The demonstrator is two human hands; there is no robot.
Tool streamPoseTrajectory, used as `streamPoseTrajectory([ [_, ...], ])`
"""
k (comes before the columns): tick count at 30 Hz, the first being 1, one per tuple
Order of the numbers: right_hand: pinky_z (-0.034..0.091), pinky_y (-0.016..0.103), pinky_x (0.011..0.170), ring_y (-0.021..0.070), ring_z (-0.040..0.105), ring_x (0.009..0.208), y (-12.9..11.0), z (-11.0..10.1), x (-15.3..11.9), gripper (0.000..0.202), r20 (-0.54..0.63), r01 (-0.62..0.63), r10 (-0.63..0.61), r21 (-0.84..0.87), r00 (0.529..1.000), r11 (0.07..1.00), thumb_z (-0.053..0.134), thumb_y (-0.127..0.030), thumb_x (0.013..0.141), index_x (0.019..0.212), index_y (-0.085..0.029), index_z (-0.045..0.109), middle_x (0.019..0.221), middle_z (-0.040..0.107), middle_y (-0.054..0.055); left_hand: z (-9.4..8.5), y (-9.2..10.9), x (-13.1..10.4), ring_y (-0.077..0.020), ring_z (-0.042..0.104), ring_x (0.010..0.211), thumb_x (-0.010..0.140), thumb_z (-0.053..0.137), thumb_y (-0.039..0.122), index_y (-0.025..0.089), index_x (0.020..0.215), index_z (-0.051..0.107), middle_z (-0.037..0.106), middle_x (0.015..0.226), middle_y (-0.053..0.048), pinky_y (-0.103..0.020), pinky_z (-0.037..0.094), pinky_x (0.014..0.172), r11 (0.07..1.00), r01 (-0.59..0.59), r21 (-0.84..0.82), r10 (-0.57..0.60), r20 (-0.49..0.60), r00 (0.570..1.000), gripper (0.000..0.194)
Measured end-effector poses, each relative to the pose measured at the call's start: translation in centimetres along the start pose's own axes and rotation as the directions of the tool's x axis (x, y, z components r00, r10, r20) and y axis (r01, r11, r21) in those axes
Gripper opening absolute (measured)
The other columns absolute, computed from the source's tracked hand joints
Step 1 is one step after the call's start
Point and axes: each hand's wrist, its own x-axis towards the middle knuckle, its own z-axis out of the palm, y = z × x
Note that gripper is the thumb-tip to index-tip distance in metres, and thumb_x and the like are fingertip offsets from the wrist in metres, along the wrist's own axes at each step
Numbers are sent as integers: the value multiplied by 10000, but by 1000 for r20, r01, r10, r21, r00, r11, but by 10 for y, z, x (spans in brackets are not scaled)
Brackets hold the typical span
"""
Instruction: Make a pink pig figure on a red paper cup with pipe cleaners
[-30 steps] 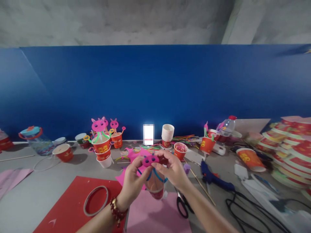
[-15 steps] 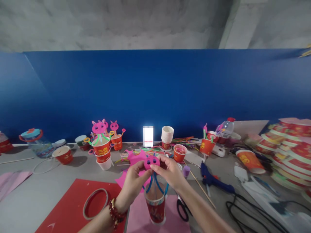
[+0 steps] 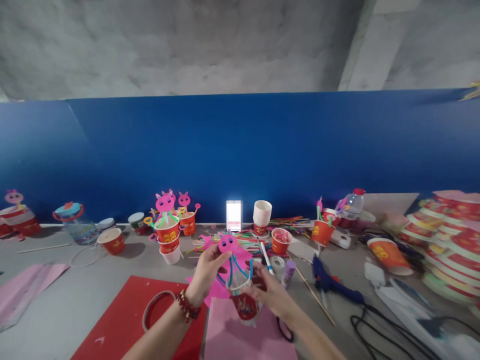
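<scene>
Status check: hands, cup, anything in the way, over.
Left hand pinching pink face. Right hand against red cup, cup tilted. Purple tube just beyond right hand.

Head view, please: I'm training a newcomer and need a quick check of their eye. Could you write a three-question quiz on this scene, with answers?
1. True or false: the left hand pinches the pink face, while the right hand is at the paper cup.
2. Fill in: the clear bottle has a ____ cap.
3. Where is the glue gun? A) on the red sheet; B) right of the pink sheet nearest the person; C) inside the jar.

Key: 1 true; 2 red; 3 B.
</scene>
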Motion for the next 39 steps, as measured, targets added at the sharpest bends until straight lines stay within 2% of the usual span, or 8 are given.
streamPoseTrajectory([
  [3, 532, 459, 894, 299, 675, 1031, 15, 6, -13, 651, -5, -48, 48, 45, 999, 998, 818, -473, 697, 1232, -213, 552, 1129, 702, 103, 0, -4, 3, -122, 571, 638, 709, 784, 440, 143, 943, 710, 658, 773, -17, -190, 463, 515, 999, 31, -9, -31, 46, 998, 386],
  [6, 513, 465, 940, 314, 653, 1094, 19, 6, -16, 584, -38, -53, 57, 101, 998, 993, 806, -453, 723, 1207, -220, 576, 1172, 698, 103, -2, -5, 5, -184, 642, 812, 719, 778, 466, 153, 970, 708, 690, 889, -58, -246, 525, 658, 997, 56, -47, -51, 100, 994, 407],
  [12, 485, 469, 991, 305, 640, 1125, 19, 1, -13, 533, -71, -23, 41, 236, 997, 971, 781, -458, 762, 1203, -237, 578, 1199, 692, 95, -14, -14, 3, -279, 644, 1055, 810, 668, 550, 188, 1118, 650, 650, 1208, -144, -354, 535, 798, 962, 125, -243, -112, 69, 991, 475],
  [18, 506, 455, 962, 295, 655, 1085, 24, 4, -10, 534, -125, -3, 38, 264, 991, 964, 775, -509, 749, 1162, -234, 576, 1168, 694, 97, -1, -34, -34, -319, 604, 1152, 813, 728, 425, 227, 1198, 620, 632, 1268, -132, -446, 501, 930, 930, 247, -272, -135, 372, 918, 446],
  [20, 528, 446, 929, 295, 655, 1080, 26, 4, -10, 535, -134, 11, 22, 241, 991, 971, 768, -515, 751, 1158, -233, 564, 1158, 692, 98, 9, -38, -45, -332, 594, 1166, 793, 763, 375, 216, 1186, 629, 644, 1253, -134, -466, 472, 977, 927, 234, -292, -100, 409, 907, 444],
  [25, 567, 402, 847, 278, 663, 1033, 31, 4, -16, 553, -154, 72, -52, 127, 987, 989, 725, -509, 793, 1224, -233, 517, 1170, 667, 107, 24, -50, -54, -330, 590, 1178, 768, 791, 344, 220, 1213, 622, 657, 1251, -124, -452, 461, 1005, 917, 168, -361, -41, 334, 942, 492],
  [31, 573, 396, 837, 269, 674, 982, 33, 6, -23, 707, -103, 118, -121, -35, 987, 992, 748, -478, 778, 1354, -233, 419, 1230, 622, 131, 18, -70, -52, -334, 599, 1171, 743, 805, 363, 218, 1211, 633, 669, 1247, -118, -455, 482, 995, 930, 133, -344, -37, 272, 962, 519],
  [39, 561, 394, 869, 276, 657, 1040, 28, 5, -25, 684, -66, 148, -157, -127, 985, 981, 722, -427, 814, 1388, -248, 396, 1232, 625, 113, 11, -81, -54, -345, 522, 1271, 773, 759, 426, 241, 1249, 630, 640, 1313, -86, -486, 398, 1090, 952, 95, -291, -17, 258, 966, 527],
])
